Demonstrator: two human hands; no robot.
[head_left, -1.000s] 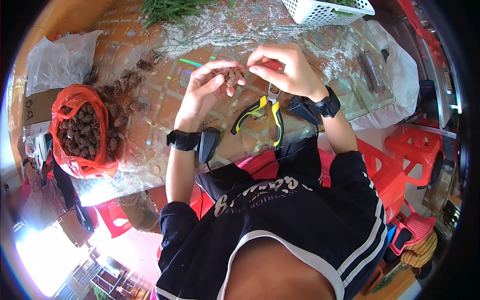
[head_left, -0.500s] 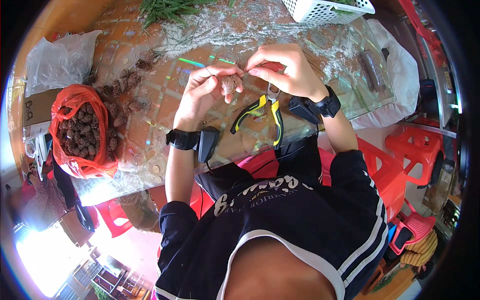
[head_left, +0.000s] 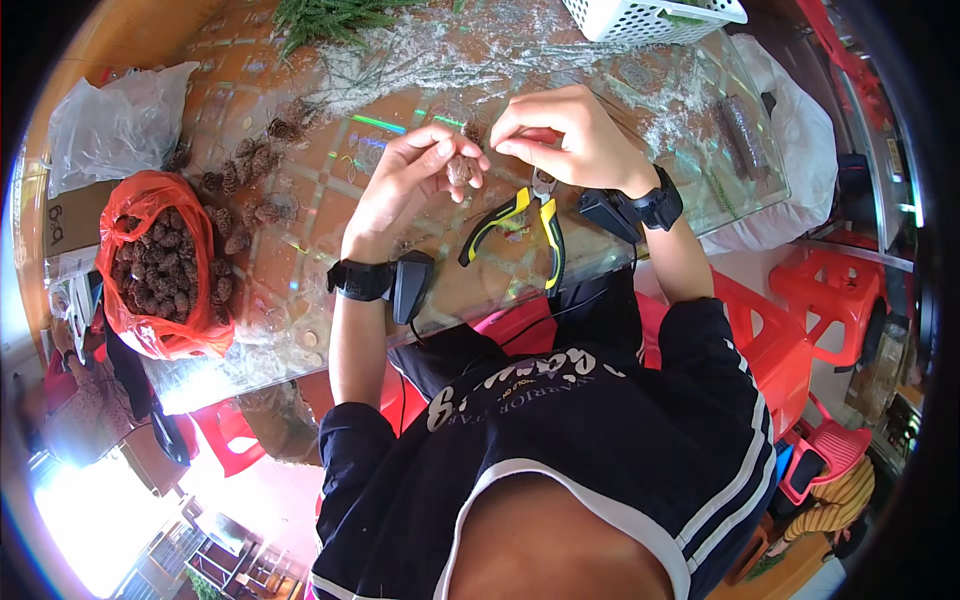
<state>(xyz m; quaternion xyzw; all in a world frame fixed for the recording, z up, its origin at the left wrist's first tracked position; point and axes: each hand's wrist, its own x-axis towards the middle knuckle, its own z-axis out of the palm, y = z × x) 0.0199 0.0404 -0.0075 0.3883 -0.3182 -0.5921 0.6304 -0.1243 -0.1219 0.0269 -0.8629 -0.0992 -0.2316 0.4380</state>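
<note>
My left hand (head_left: 415, 175) is closed, its fingertips curled round a small brownish lump (head_left: 459, 171) that looks like a pine cone; the fingers cover part of it. A short way to its right, my right hand (head_left: 560, 140) makes a pinch with thumb and forefinger. Whatever is in that pinch is too fine to make out. Pliers (head_left: 550, 240) with yellow-and-black handles lie spread on the glass-topped table (head_left: 300, 215), just below the right hand. A dark pine cone (head_left: 472, 131) shows behind the left fingertips.
An orange-red plastic bag (head_left: 165, 335) full of pine cones stands at the left, with several loose cones (head_left: 240, 165) beside it. Green sprigs (head_left: 335, 20), white powder and a white basket (head_left: 655, 22) are at the far side. Red stools (head_left: 825, 300) stand at the right.
My hands have drawn slightly apart; the fingertips that met over the small lump now have a gap between them. The left hand has turned a little, and the pliers have stayed put.
</note>
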